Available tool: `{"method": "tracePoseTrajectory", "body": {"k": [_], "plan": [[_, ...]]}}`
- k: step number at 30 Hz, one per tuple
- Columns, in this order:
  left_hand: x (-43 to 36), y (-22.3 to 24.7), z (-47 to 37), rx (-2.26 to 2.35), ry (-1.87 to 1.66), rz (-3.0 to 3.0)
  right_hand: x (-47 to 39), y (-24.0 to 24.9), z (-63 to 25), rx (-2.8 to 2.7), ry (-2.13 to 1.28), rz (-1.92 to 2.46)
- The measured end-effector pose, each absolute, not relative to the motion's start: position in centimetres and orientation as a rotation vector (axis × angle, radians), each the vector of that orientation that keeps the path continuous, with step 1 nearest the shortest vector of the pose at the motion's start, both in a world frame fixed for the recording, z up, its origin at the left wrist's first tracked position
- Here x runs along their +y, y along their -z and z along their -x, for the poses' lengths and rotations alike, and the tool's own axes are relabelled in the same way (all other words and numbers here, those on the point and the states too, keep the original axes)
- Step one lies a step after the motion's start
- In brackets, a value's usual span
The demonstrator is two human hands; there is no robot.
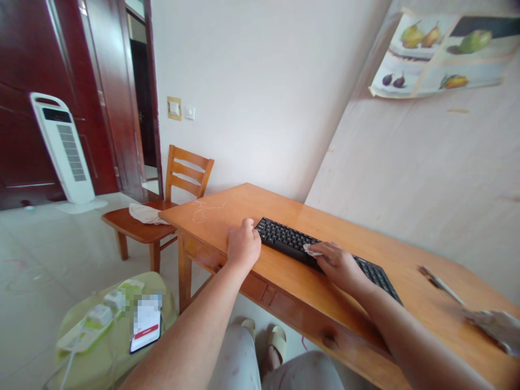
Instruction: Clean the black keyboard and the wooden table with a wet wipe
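Note:
A black keyboard (286, 236) lies at a slant on the orange wooden table (227, 203), near its front edge. My left hand (245, 244) is closed at the keyboard's left end, its fingers curled against that corner. Over the keyboard's middle, my right hand (335, 262) pinches a small white wipe (312, 249) that rests on the keys. Part of the keyboard is hidden under my right hand and wrist.
On the table's right lie a thin brush-like tool (442, 284) and a crumpled cloth (498, 327). A wooden chair (142, 227) with a white cloth stands left. Nearer, a green stool (77, 319) bears a phone (146, 325) and power strips. A wall stands behind the table.

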State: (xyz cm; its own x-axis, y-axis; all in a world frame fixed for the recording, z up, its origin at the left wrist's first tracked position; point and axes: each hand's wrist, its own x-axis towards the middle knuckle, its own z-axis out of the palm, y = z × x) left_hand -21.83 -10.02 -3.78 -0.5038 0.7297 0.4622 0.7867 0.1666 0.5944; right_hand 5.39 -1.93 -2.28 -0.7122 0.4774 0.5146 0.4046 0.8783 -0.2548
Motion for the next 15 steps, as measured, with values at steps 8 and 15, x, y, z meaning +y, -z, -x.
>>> {"method": "tracePoseTrajectory", "body": {"k": [8,15], "plan": [[-10.39,3.68,21.47,-2.372,1.255,1.502,-1.79,2.18,-4.78,-2.49,-0.117,0.667],[-10.5,3.83,21.21,-2.405,1.242,1.462,-1.67,1.77,-4.39,-2.53,-0.111,0.659]]}}
